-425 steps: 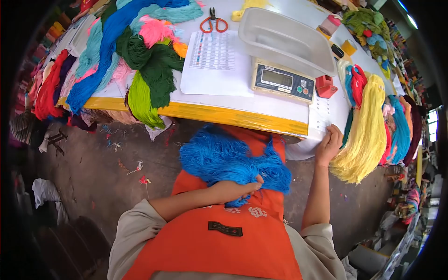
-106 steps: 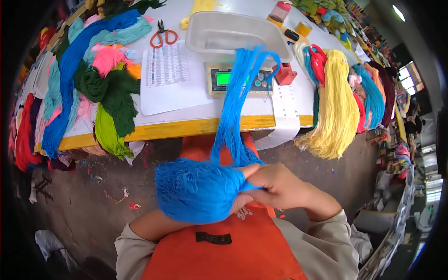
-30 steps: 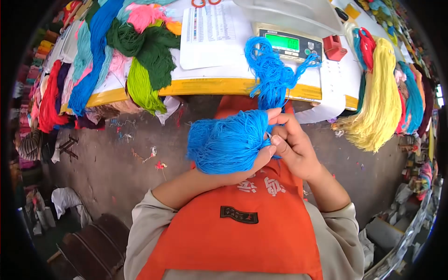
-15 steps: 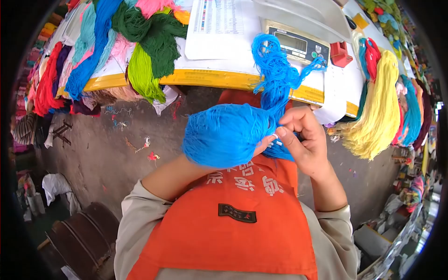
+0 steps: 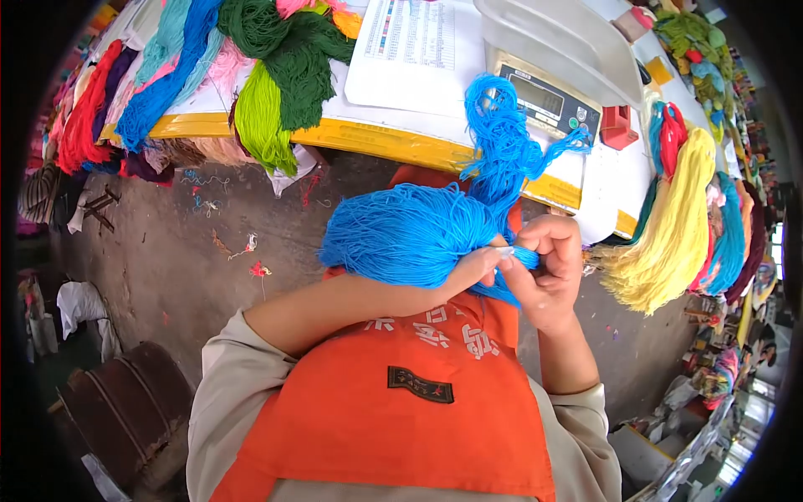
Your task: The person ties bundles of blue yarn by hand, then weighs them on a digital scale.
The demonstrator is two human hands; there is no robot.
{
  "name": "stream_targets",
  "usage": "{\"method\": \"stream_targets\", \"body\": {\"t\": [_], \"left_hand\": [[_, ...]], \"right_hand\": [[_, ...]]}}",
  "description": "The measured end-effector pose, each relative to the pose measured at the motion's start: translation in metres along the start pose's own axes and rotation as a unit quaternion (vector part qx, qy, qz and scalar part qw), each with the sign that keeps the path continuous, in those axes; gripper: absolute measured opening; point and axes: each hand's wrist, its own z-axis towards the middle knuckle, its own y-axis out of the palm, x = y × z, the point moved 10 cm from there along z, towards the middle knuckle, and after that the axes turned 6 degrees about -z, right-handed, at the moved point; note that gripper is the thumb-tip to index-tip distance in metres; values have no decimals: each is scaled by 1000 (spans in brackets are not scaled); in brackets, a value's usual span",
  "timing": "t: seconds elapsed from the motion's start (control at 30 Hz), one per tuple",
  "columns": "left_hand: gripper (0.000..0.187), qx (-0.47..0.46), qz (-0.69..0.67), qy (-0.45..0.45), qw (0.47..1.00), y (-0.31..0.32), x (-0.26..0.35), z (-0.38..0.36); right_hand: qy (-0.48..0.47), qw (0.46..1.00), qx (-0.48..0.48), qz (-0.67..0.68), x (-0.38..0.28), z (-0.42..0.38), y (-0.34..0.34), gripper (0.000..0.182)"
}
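Observation:
A thick blue yarn hank (image 5: 401, 230) hangs in front of the orange apron, its loose loops fanned out to the left. My left hand (image 5: 478, 266) is closed around its gathered end. Close beside it, my right hand (image 5: 545, 268) pinches strands at the hank's right end between thumb and fingers. The two hands' thumbs nearly meet there. Behind them, more blue yarn (image 5: 506, 155) trails up over the table edge and rests against the scale (image 5: 544, 100). Part of the gathered end is hidden by my fingers.
The white table (image 5: 393, 117) has a yellow front edge. On it are a printed sheet (image 5: 410, 50), a clear plastic tray (image 5: 560, 42) and a red block (image 5: 618, 127). Green yarn (image 5: 293, 75) hangs at left, yellow yarn (image 5: 669, 226) at right. A brown seat (image 5: 125, 410) stands lower left.
My left thumb has come into view over the hank's gathered end, which my left hand now visibly grips. My right hand has shifted slightly down. The whole view has tilted a little.

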Motion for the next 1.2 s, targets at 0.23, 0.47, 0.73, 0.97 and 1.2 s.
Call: {"method": "stream_targets", "body": {"t": [0.23, 0.47, 0.73, 0.97, 1.2], "left_hand": [[20, 63, -37, -94, 993, -2, -27, -1], [14, 76, -55, 0, 996, -6, -20, 8], [15, 12, -78, -61, 995, -16, -33, -1], [21, 146, -204, -179, 951, -116, -25, -47], [25, 221, -178, -202, 937, -245, -35, -133]], "right_hand": [[-33, 998, 2, -55, -13, 3, 6, 36], [-35, 995, 20, -87, -11, 2, 2, 39], [131, 984, -73, -93, 13, -11, -13, 31], [91, 915, -56, -389, 39, -34, -144, 16], [295, 878, -60, -372, 103, -148, -232, 21]]}}
